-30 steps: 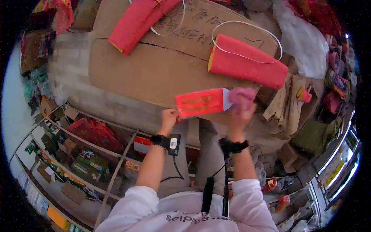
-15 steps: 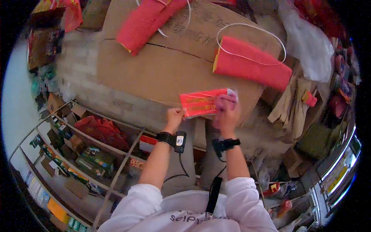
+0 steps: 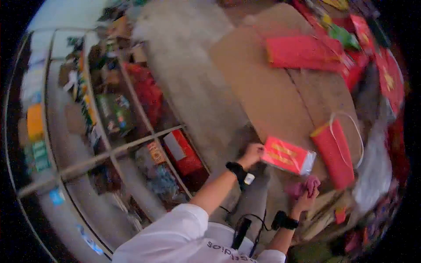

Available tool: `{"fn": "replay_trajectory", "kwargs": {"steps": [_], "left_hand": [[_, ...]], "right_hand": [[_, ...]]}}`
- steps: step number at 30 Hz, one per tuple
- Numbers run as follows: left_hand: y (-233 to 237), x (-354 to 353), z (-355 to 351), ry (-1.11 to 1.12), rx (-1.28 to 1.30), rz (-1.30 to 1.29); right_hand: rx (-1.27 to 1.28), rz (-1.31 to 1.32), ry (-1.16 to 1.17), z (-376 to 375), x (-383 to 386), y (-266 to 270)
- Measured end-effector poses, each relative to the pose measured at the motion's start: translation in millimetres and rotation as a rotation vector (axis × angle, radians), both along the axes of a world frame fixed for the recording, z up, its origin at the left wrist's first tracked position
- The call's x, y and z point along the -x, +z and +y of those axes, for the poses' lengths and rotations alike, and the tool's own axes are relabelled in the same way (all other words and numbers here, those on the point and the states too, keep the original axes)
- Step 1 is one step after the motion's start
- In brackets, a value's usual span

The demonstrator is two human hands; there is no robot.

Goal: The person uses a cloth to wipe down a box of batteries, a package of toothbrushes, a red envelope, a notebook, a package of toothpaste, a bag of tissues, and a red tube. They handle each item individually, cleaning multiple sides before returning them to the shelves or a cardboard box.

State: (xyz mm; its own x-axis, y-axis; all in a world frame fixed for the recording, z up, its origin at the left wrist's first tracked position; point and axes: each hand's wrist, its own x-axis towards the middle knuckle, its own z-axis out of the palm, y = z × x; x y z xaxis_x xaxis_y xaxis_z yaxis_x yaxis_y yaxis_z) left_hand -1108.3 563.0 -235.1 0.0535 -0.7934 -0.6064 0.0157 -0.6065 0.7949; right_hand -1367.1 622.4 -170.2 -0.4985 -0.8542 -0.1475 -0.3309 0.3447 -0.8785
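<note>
My left hand point(image 3: 252, 155) pinches the left edge of a flat red packet point(image 3: 284, 154) with gold print and a clear plastic end. The packet is held over the near edge of a large cardboard sheet point(image 3: 267, 98). Just below the packet's right end, my right hand point(image 3: 305, 201) is closed on a crumpled pinkish-purple cloth point(image 3: 300, 187), apart from the packet. A red roll point(image 3: 334, 158) with a white cord loop point(image 3: 360, 151) lies on the cardboard to the right. Another red roll point(image 3: 302, 52) lies farther back.
On the left stands a shelf frame point(image 3: 109, 153) with boxes and packets in its compartments, among them a red box point(image 3: 186, 153). Clear plastic sheeting point(image 3: 372, 179) lies at the right. Red goods point(image 3: 388, 83) are piled at the far right.
My view has swung left, so the shelf fills more of it. My right hand has come off the packet with the cloth. My left hand still holds the packet.
</note>
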Motion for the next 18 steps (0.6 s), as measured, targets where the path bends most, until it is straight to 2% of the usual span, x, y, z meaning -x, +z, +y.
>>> {"fn": "replay_trajectory", "kwargs": {"steps": [1,2,3,5,6,9,11,13,15,16,17,18], "left_hand": [[12.6,-1.0,4.5,0.028,-0.099,0.135],[29.9,-2.5,17.9,0.058,-0.208,0.282],[39.1,-4.3,27.8,0.105,-0.209,0.262],[50.7,-8.9,43.7,0.308,-0.248,0.429],[57.7,-11.8,54.0,0.346,-0.224,0.431],[68.9,-46.7,97.9,0.948,-0.193,0.728],[86.9,-56.7,107.0,1.119,-0.089,0.753],[119.5,-87.4,147.3,1.254,0.044,0.802],[157.3,-107.4,176.0,1.362,0.103,0.646],[162.7,-113.0,195.7,1.406,0.142,0.651],[163.8,-118.6,215.2,1.557,0.206,0.706],[165.7,-127.1,230.5,1.697,0.272,0.76]], "right_hand": [[-0.015,0.134,0.058,-2.4,-7.1,0.8],[-0.016,0.102,0.11,-2.1,-11.0,2.3],[-0.077,-0.001,0.126,-13.6,-7.7,3.4],[-0.101,-0.215,0.162,-34.5,-13.9,12.7],[-0.09,-0.218,0.206,-39.7,-11.7,14.1],[0.034,-0.138,0.457,-54.9,-9.4,8.3],[-0.029,-0.19,0.504,-84.1,9.1,-7.6],[-0.018,-0.169,0.669,-78.3,19.2,-29.5],[-0.017,-0.134,0.821,-94.5,-5.9,-22.4],[-0.172,-0.315,0.867,-94.5,-37.9,11.5],[-0.332,-0.492,0.898,-94.4,-63.7,27.0],[-0.317,-0.498,0.938,-102.5,-75.1,9.0]]}}
